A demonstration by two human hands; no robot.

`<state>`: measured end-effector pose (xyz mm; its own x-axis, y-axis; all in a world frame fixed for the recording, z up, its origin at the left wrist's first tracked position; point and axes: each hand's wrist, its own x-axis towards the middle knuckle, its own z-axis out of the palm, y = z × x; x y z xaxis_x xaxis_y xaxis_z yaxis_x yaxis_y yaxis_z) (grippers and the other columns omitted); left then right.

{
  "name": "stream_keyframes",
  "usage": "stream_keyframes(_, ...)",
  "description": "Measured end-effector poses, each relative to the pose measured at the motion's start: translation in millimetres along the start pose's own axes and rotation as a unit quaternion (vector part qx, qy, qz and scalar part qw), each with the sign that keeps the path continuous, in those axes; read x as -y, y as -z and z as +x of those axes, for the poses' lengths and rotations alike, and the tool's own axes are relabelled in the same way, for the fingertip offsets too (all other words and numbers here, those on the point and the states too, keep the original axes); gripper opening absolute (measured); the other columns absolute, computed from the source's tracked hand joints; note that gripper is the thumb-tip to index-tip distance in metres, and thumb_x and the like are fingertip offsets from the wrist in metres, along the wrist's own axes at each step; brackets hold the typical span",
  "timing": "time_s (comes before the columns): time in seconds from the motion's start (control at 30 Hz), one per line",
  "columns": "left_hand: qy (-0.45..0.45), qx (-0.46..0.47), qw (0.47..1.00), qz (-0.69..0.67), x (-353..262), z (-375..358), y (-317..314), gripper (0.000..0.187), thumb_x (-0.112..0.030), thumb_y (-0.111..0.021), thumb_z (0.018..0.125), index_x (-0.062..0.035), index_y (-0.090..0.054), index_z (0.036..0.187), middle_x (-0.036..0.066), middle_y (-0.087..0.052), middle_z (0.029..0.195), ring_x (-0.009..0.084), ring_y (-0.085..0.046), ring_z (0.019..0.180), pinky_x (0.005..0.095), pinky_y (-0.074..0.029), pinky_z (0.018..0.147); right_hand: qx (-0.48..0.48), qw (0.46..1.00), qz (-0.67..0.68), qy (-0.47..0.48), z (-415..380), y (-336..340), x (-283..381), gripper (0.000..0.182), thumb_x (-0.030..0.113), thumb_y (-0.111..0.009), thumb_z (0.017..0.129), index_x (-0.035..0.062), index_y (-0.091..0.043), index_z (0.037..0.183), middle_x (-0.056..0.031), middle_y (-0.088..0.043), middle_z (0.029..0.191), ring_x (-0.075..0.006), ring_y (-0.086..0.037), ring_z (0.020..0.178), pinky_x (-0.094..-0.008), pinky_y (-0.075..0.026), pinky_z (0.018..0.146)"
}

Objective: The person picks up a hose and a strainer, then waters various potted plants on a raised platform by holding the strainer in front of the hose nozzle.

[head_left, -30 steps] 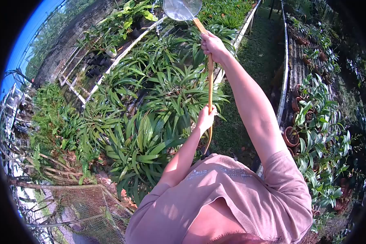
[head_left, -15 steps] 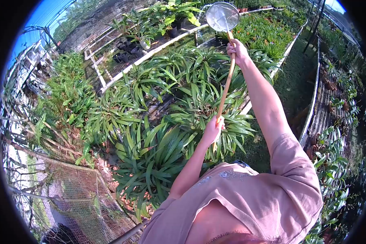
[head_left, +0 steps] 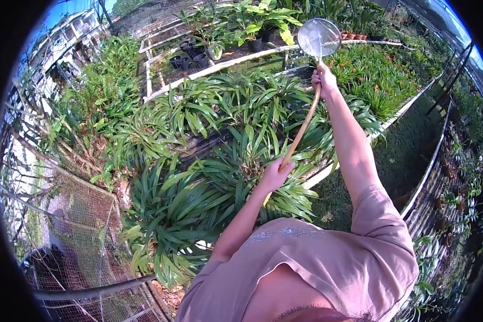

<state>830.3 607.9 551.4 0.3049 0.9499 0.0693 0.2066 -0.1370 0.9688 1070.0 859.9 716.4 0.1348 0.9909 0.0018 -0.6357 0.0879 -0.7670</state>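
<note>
Both my hands are wrapped round the pale wooden handle point(head_left: 305, 127) of a long-handled dipper. My right hand point(head_left: 325, 78) grips it high up, close below the round, shiny, greyish bowl point(head_left: 319, 38). Lower down, my left hand point(head_left: 276, 174) holds the handle near its bottom end. The dipper slants up and to the right over strappy green plants point(head_left: 252, 137). White specks like water drops show just left of the bowl. What the bowl holds is hard to make out.
A pale rail point(head_left: 220, 67) runs behind the leafy plants. Black pots point(head_left: 193, 53) stand beyond it, and small orange flowers grow at the right point(head_left: 381, 70). Wire netting point(head_left: 80, 231) and a dark bar point(head_left: 91, 292) lie at the lower left. Corrugated sheeting point(head_left: 421, 236) borders the right side.
The view has shifted, so the plants sit differently. The dipper's bowl now appears further right and slightly lower, with water-like drops beside it. Both hands keep their hold on the handle.
</note>
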Motion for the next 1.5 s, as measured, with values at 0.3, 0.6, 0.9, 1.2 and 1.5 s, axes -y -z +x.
stream_keyframes(0.3, 0.179, 0.024, 0.982, -0.059, -22, 21, -31, 0.034, -0.038, -0.061, 0.094, -0.0054, -0.059, 0.083, -0.004, -0.046, 0.059, 0.0061, -0.045, 0.052, 0.0269, -0.038, 0.048, 0.026, 0.988, 0.144, -0.037, 13, 69, -13, 0.007, 0.008, -0.048, 0.096, 0.009, -0.046, 0.103, -0.0013, -0.043, 0.074, -0.0072, -0.038, 0.055, -0.0185, -0.036, 0.043)
stream_keyframes(0.6, 0.131, -0.004, 0.991, 0.03, -3, 9, -45, 0.037, -0.038, -0.055, 0.098, -0.0065, -0.057, 0.079, -0.006, -0.044, 0.058, 0.0054, -0.043, 0.049, 0.0255, -0.039, 0.044, 0.11, 0.963, 0.235, -0.072, 19, 87, -36, 0.008, 0.01, -0.054, 0.097, 0.0075, -0.048, 0.102, -0.0018, -0.043, 0.074, -0.007, -0.038, 0.056, -0.0167, -0.034, 0.043)
stream_keyframes(0.9, 0.122, -0.021, 0.992, -0.026, -17, -10, -59, 0.043, -0.043, -0.048, 0.101, -0.0065, -0.054, 0.078, -0.006, -0.042, 0.06, 0.0059, -0.042, 0.048, 0.0249, -0.038, 0.044, 0.063, 0.981, 0.169, -0.072, 19, 69, -48, 0.01, 0.007, -0.048, 0.098, 0.0079, -0.046, 0.107, -0.001, -0.042, 0.075, -0.007, -0.039, 0.056, -0.0185, -0.036, 0.044)
stream_keyframes(1.2, 0.149, 0.064, 0.973, -0.162, -37, -35, -67, 0.05, -0.049, -0.043, 0.101, -0.0053, -0.051, 0.077, -0.003, -0.04, 0.057, 0.0074, -0.041, 0.044, 0.0243, -0.039, 0.043, -0.029, 1.0, -0.002, -0.004, -21, 39, -20, 0.016, 0.005, -0.05, 0.094, 0.009, -0.043, 0.107, -0.0027, -0.044, 0.072, -0.0102, -0.038, 0.05, -0.0233, -0.036, 0.042)
stream_keyframes(1.5, 0.103, 0.101, 0.963, -0.228, -44, -43, -95, 0.04, -0.041, -0.048, 0.101, -0.0026, -0.056, 0.098, -0.001, -0.05, 0.066, 0.0073, -0.049, 0.046, 0.0231, -0.04, 0.041, -0.067, 0.996, -0.055, 0.036, -74, 77, 12, 0.013, 0.003, -0.048, 0.092, 0.0097, -0.041, 0.101, -0.0014, -0.041, 0.069, -0.0087, -0.036, 0.048, -0.0224, -0.036, 0.04)
